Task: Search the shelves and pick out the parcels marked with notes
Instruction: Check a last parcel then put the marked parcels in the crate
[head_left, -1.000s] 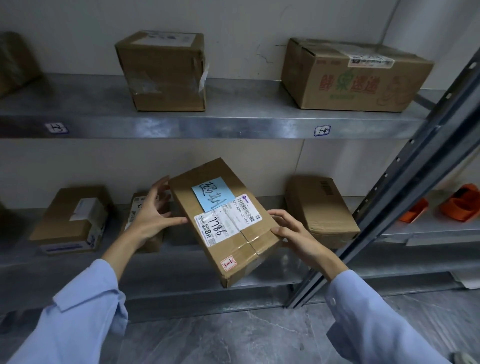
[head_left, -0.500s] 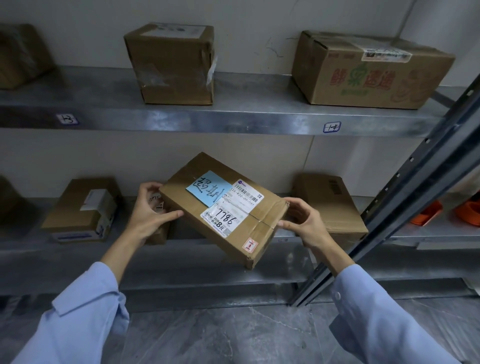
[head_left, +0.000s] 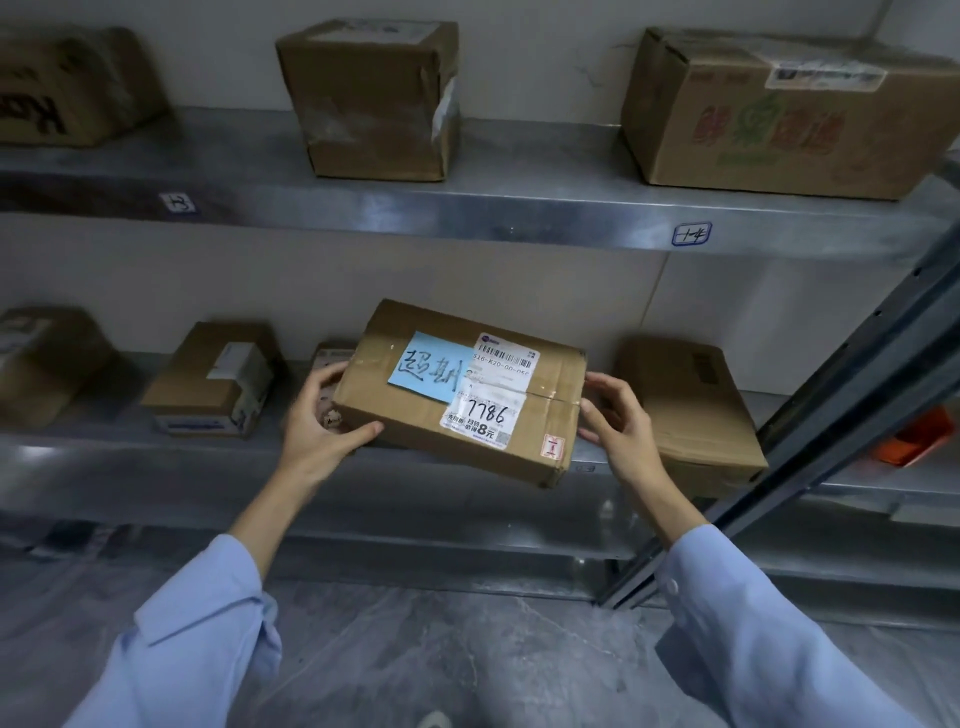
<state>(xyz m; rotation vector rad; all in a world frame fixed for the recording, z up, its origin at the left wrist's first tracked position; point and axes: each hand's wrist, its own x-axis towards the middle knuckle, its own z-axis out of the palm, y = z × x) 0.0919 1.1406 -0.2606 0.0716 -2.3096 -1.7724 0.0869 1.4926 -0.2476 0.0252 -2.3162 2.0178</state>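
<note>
I hold a flat brown cardboard parcel (head_left: 415, 410) in front of the lower shelf (head_left: 156, 467), above its front edge. A blue handwritten note (head_left: 428, 368) is stuck on its top beside a white shipping label reading 7786. My left hand (head_left: 317, 421) grips the parcel's left end, thumb on the front face. My right hand (head_left: 618, 421) grips its right end, fingers curled round the edge. The parcel lies almost level, tilted slightly down to the right.
More cardboard boxes stand on the lower shelf: one (head_left: 218, 382) to the left, one (head_left: 691, 410) right behind my right hand. The upper shelf (head_left: 467, 208) carries a cube box (head_left: 371, 98) and a printed carton (head_left: 779, 109). A slanted metal upright (head_left: 852, 395) runs at right. Orange objects (head_left: 914, 436) lie beyond it.
The parcel has turned from a steep diagonal to nearly level between my hands. My right hand moved up to its right end, and the view shifted left and closer.
</note>
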